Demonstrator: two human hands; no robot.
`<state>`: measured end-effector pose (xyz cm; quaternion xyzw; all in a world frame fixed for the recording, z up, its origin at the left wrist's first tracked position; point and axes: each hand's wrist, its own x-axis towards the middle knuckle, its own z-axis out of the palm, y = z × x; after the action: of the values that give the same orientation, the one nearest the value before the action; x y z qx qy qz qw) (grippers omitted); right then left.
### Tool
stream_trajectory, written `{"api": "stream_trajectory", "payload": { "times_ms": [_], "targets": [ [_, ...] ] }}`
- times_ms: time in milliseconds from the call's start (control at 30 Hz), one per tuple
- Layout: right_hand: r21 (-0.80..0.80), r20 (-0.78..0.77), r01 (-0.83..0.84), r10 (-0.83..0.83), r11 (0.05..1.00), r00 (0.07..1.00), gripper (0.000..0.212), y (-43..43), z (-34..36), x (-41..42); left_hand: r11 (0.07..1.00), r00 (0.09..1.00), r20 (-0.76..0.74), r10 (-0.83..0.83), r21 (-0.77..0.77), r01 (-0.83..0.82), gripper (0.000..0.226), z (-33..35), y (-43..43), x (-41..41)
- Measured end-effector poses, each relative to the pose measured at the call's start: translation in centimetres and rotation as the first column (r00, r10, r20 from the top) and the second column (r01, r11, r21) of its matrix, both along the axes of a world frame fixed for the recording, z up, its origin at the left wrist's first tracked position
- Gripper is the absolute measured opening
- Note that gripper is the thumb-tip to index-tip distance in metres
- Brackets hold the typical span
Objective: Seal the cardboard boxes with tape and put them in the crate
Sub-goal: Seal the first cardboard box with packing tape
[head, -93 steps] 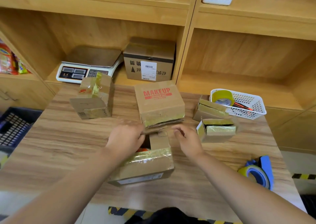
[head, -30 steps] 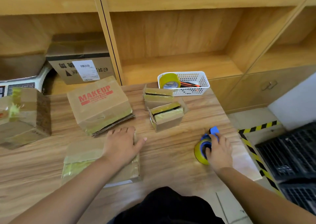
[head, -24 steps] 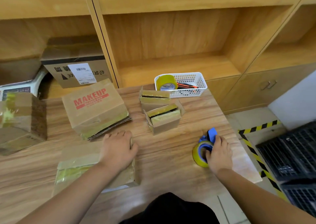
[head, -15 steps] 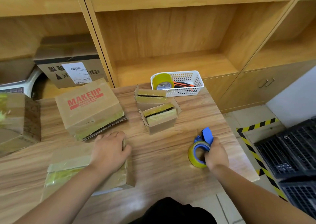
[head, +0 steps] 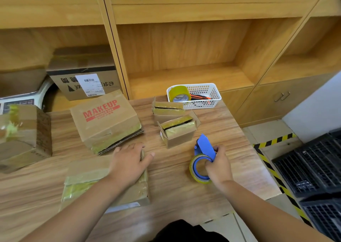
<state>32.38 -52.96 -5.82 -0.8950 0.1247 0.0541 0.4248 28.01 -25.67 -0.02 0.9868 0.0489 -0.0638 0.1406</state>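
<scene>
A flat cardboard box [head: 86,181] with yellowish tape lies near the table's front edge. My left hand [head: 129,163] rests flat on its right end, fingers spread. My right hand [head: 218,165] grips a blue tape dispenser [head: 203,157] with a yellow-edged roll, lifted just off the table to the right of the box. Behind stand a "MAKEUP" box [head: 105,120], two small open boxes [head: 178,129], and a taped box [head: 22,136] at the far left. Black crates [head: 317,169] sit on the floor at the right.
A white basket [head: 203,96] with a tape roll and an orange-handled tool stands at the table's back edge. A labelled carton [head: 83,75] and a scale [head: 22,97] sit in the shelf behind. Yellow-black floor tape [head: 273,140] marks the floor by the table's right side.
My right hand reached the dispenser at the table's right edge, closed round it and carried it left toward the box. My left hand stayed flat on the box.
</scene>
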Motion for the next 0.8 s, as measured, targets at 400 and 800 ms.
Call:
{"api": "stream_trajectory", "payload": {
  "times_ms": [400, 800],
  "targets": [
    [0.060, 0.507, -0.362, 0.284, 0.930, 0.814, 0.067, 8.7, 6.6, -3.0, 0.507, 0.974, -0.070, 0.216, -0.845, -0.173, 0.010, 7.7, 1.1, -1.4],
    [-0.272, 0.711, -0.475, 0.507, 0.837, 0.487, 0.056, 12.7, 11.3, -3.7, 0.331, 0.941, -0.151, 0.302, -0.909, -0.252, 0.016, 9.6, 4.9, -1.8]
  ]
}}
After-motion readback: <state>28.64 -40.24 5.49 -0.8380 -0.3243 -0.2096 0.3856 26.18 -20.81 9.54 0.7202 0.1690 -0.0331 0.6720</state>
